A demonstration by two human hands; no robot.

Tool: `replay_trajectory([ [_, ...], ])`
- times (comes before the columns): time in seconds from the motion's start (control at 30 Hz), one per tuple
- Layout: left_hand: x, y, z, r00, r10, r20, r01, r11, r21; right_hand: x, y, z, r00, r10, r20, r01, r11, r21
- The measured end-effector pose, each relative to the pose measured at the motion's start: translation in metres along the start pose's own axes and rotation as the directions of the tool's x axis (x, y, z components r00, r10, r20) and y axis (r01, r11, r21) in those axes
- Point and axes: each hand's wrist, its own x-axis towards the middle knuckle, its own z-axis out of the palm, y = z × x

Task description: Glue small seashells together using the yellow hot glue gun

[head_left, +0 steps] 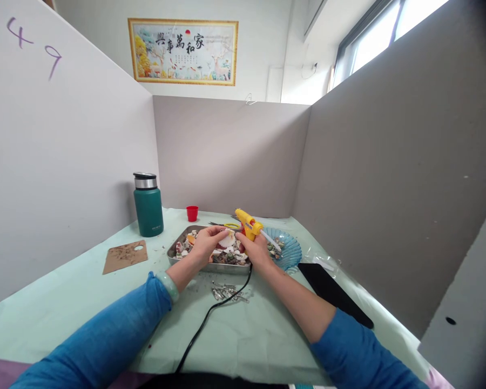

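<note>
Pinched in the fingers of my left hand (207, 241) is a pale seashell (227, 239), held over a metal tray (227, 268) of shells and small fragments. My right hand (256, 249) is wrapped round the handle of a yellow hot glue gun (248, 220). A white glue stick (270, 239) juts from the gun's back end, and its front points up and to the left. My right thumb comes close to the shell; whether it touches cannot be made out. A black cord (210, 312) runs from below my right hand toward me.
A blue scalloped plate (294, 251) holds small pieces at right, beside a black flat strip (336, 294). Metal clips (227, 292) lie before the tray. Left stand a green bottle (148, 210) and cardboard (125, 256); behind are a red cup (191, 213) and yellow-handled scissors (230, 226).
</note>
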Motion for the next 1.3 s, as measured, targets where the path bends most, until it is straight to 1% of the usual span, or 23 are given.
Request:
replay_trajectory([
  [0.33, 0.003, -0.006, -0.002, 0.999, 0.013, 0.047, -0.012, 1.0, -0.013, 0.002, 0.008, -0.001, 1.0, -0.021, -0.002, 0.021, 0.999, -0.036],
  [0.57, 0.003, -0.007, -0.002, 0.999, 0.025, 0.031, -0.025, 1.0, 0.0, 0.0, 0.004, 0.0, 1.0, -0.025, 0.002, 0.025, 1.0, -0.013],
  [0.73, 0.004, -0.007, -0.002, 0.999, 0.021, 0.036, -0.02, 1.0, -0.015, -0.003, 0.0, 0.002, 1.0, 0.002, -0.031, -0.004, 0.998, -0.058],
  [0.83, 0.004, -0.006, -0.002, 0.999, 0.013, 0.046, -0.012, 1.0, -0.026, -0.005, -0.003, 0.002, 0.999, -0.005, -0.033, 0.003, 0.997, -0.071],
  [0.97, 0.004, -0.005, -0.002, 0.998, 0.011, 0.062, -0.008, 0.999, -0.041, -0.004, -0.001, 0.002, 1.0, -0.006, -0.025, 0.004, 0.998, -0.069],
  [1.1, 0.005, -0.008, -0.003, 0.999, -0.009, 0.038, 0.01, 0.999, -0.047, -0.001, 0.005, 0.001, 1.0, -0.005, -0.013, 0.005, 0.999, -0.044],
  [1.3, 0.009, -0.015, -0.007, 0.997, -0.032, 0.066, 0.04, 0.991, -0.13, 0.003, 0.012, -0.001, 1.0, -0.005, 0.01, 0.004, 1.0, 0.012],
])
